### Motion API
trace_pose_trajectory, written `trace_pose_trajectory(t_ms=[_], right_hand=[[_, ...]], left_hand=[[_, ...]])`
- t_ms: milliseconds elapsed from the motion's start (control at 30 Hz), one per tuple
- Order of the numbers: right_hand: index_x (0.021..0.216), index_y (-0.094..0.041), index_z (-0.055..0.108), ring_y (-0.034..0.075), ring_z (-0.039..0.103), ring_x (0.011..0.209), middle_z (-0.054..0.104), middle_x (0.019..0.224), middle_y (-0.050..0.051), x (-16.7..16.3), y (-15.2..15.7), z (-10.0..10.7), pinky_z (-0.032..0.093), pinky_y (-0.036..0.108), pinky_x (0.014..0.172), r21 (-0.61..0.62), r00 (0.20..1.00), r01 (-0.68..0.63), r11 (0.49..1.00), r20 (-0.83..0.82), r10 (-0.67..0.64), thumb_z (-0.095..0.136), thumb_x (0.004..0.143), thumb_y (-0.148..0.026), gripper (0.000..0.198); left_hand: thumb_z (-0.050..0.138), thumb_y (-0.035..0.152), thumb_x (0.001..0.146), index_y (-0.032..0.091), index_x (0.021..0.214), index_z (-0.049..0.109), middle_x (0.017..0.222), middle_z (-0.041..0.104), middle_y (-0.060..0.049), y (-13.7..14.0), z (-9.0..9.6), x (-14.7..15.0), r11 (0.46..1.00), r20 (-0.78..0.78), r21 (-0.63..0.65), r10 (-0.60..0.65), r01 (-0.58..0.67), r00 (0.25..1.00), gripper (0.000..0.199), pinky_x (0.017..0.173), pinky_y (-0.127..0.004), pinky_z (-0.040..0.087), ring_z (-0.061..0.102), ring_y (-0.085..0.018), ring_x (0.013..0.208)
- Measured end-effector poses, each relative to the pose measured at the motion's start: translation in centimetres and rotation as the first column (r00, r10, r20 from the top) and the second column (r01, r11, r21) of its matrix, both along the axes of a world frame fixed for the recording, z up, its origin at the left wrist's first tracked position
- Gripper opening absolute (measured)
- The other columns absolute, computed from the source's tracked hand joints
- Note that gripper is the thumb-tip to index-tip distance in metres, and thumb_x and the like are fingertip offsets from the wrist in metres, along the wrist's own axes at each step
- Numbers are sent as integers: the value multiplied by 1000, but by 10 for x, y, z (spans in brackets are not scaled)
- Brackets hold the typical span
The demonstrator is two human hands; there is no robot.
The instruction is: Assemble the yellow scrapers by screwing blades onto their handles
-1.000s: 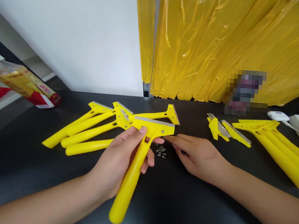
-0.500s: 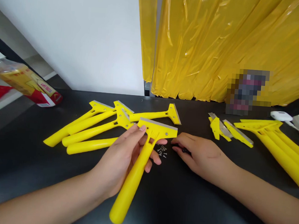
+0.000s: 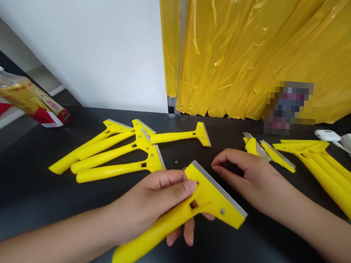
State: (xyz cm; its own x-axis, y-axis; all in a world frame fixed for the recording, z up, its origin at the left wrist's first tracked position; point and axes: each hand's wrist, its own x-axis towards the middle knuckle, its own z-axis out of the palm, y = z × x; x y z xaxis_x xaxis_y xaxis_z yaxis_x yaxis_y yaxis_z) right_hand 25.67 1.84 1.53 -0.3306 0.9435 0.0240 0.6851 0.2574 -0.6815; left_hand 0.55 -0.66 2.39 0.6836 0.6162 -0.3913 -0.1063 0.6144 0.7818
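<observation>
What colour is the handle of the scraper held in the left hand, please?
Bright yellow; the scraper in the left hand shows clearly in the head view.

Your left hand sits near the front of the table, holding a scraper whose blade end points right and away from you. Your right hand lies just right of that blade end, resting on the table. Behind your left hand, a cluster of scrapers fans out to the left, and one more scraper lies behind them toward the centre. Loose blade heads lie behind your right hand, with a stack of handles to their right. A curtain hangs behind the table.
</observation>
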Motion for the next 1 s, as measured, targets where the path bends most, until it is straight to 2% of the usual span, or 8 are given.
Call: trace_pose_trajectory(t_ms=[100,167,333,433,500,600,800,1000], right_hand=[[91,-25,73,17,67,79,74,85,-2,-9,-11,13,50,29,70,-198,983,-13,980,-184,-24,63,98,-33,14],[88,-23,73,16,66,76,74,82,-1,-14,-16,16,49,26,67,-354,945,-57,934,-321,-64,68,95,-35,16],[87,-19,70,8,50,56,62,68,-4,-20,-16,8,32,19,50,-690,811,-220,690,-522,-263,79,87,-38,21],[84,-18,68,6,44,55,55,65,-6,-19,-13,-1,28,19,50,-767,783,-292,572,-535,-317,86,81,-40,29],[84,-17,67,6,42,54,51,64,-6,-17,-11,-6,25,20,50,-787,769,-313,531,-539,-344,89,78,-43,34],[93,-17,71,7,43,55,52,66,-4,-13,-11,-9,22,21,50,-788,743,-335,517,-558,-369,86,83,-44,32],[95,-15,73,11,53,60,65,73,5,-9,-10,-4,22,24,52,-757,711,-365,541,-603,-363,76,91,-52,38],[100,-16,74,12,56,62,75,81,10,-8,-12,-1,25,24,54,-751,716,-385,537,-610,-340,79,90,-49,35]], left_hand=[[62,35,104,18,104,71,95,77,-9,-4,1,-2,996,-58,18,-86,87,995,19,50,-13,50,72,-13,67],[67,35,101,19,102,72,83,74,-5,-6,2,-2,993,-94,35,-109,113,990,17,52,-13,50,71,-13,67],[67,37,100,18,100,73,81,70,-3,-5,-1,1,987,-155,69,-135,148,979,20,52,-15,50,70,-13,67],[67,38,101,16,99,74,88,71,-4,-3,-4,2,984,-157,92,-140,156,978,22,52,-16,50,70,-12,68],[67,38,101,16,100,73,86,71,-4,-1,-5,2,982,-138,89,-153,166,979,23,52,-16,51,70,-12,69],[67,38,102,16,102,72,84,72,-3,1,-7,1,985,-121,81,-144,154,982,22,52,-15,52,71,-13,69],[64,36,103,16,105,71,102,76,-8,3,-8,1,993,-89,79,-83,90,993,21,52,-15,51,74,-13,72],[62,36,104,17,108,71,106,76,-9,2,-10,1,994,-71,77,-77,82,995,22,52,-15,51,74,-13,72]])
